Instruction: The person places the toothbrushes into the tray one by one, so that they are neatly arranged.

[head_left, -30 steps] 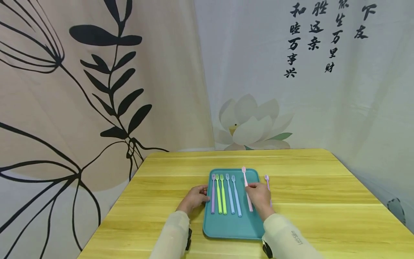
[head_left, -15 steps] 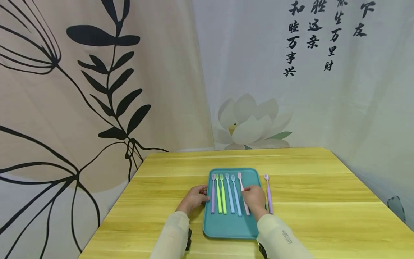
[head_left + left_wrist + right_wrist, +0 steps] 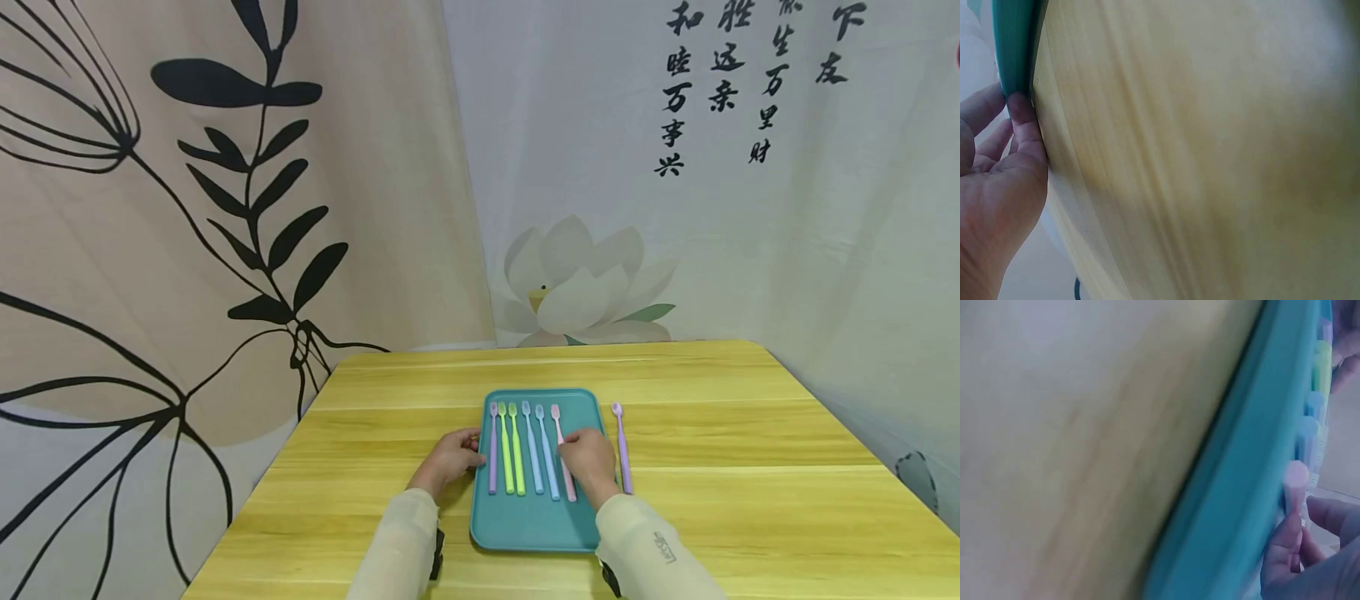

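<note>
A teal tray lies on the table, holding a row of toothbrushes with their heads at the far end. From the left come a purple toothbrush, two yellow-green toothbrushes, two blue toothbrushes and a pink toothbrush. Thumb and fingers of my right hand pinch the pink one along its handle; its rounded end shows in the right wrist view. My left hand grips the tray's left rim, and the left wrist view shows thumb and fingertips at that rim.
Another purple toothbrush lies on the wooden table, just right of the tray. Behind the table hangs a printed curtain with plant drawings, a lotus and dark writing.
My right hand has brought the pink toothbrush left and nearer to me, beside the blue ones. The purple toothbrush on the table is now more exposed. My left hand stays at the rim.
</note>
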Motion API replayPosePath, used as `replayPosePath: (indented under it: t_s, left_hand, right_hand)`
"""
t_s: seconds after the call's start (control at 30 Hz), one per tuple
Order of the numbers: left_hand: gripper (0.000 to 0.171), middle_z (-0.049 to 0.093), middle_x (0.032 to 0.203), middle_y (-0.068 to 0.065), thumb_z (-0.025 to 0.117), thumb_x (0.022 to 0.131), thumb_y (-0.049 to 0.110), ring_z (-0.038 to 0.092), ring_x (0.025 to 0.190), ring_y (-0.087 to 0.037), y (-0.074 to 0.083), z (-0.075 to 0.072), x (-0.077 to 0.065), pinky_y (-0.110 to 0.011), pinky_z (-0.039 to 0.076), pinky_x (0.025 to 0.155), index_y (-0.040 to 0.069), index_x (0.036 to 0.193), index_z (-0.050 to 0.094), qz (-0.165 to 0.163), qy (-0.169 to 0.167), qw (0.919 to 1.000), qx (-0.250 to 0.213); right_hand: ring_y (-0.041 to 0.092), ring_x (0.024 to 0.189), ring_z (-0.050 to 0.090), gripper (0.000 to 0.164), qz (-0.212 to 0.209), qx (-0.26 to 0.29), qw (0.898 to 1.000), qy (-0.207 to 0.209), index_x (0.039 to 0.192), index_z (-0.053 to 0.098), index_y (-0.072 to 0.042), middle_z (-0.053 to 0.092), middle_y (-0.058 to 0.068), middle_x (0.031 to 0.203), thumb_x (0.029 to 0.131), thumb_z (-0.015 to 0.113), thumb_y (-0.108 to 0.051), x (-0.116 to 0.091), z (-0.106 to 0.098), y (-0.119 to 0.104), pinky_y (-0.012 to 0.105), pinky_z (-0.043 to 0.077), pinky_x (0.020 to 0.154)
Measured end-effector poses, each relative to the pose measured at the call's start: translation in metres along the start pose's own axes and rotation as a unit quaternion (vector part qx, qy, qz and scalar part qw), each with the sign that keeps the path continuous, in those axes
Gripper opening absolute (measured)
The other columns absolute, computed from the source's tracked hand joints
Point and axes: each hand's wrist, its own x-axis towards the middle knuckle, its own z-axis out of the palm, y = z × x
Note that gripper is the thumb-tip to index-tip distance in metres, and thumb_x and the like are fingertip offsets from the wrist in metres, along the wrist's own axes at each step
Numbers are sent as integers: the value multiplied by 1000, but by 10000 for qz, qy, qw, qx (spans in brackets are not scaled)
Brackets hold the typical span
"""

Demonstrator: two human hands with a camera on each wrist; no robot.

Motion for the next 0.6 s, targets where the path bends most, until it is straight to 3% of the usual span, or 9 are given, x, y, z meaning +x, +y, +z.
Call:
replayPosePath:
  t_s: [0.37,0.6]
  left_hand:
    - [58,57,108,-13,65,89,-6,54,95,-22,-1,0,0,-35,50,84,-3,144,48,-1,33,10000,20]
    - [58,57,106,-14,65,88,-8,54,93,-21,-1,-1,1,-34,51,83,-6,143,47,44,-20,10000,-17]
  right_hand:
    - [34,91,65,26,-46,144,9996,-229,103,72,7,70,20,102,88,68,-12,10,-17,-6,48,52,80]
    - [39,101,61,29,180,310,9993,-43,109,71,7,68,22,110,91,67,-16,20,-38,-12,50,50,84]
